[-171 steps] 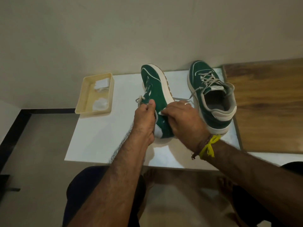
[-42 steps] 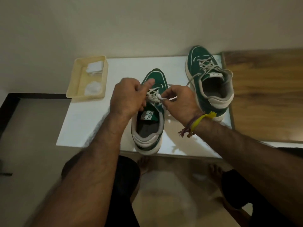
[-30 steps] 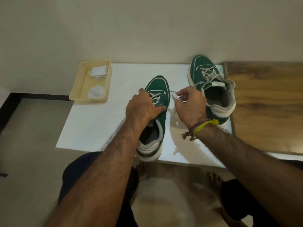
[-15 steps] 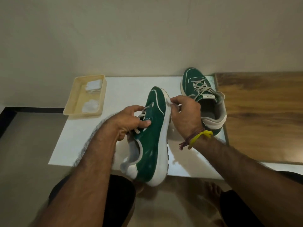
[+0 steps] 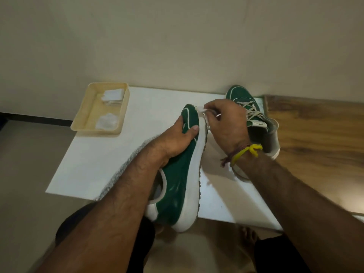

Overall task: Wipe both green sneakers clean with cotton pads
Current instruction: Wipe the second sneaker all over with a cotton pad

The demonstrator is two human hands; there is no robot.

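Observation:
A green sneaker (image 5: 177,184) with a white sole lies tilted on its side over the white table (image 5: 94,164), its heel past the near edge. My left hand (image 5: 178,137) grips it round the upper near the laces, thumb on the green side. My right hand (image 5: 224,123) pinches a white cotton pad (image 5: 201,110) against the toe end of the sole. The second green sneaker (image 5: 254,119) stands upright at the back right, partly hidden behind my right hand and wrist.
A cream tray (image 5: 86,115) at the table's back left holds two white cotton pads (image 5: 107,121). A wooden surface (image 5: 319,150) adjoins the table on the right. A wall runs behind the table. My knees and bare feet are below the near edge.
The sneaker, upright a second ago, has been turned onto its side with the sole to the right. My right hand has moved the pad up to the toe end of the sole.

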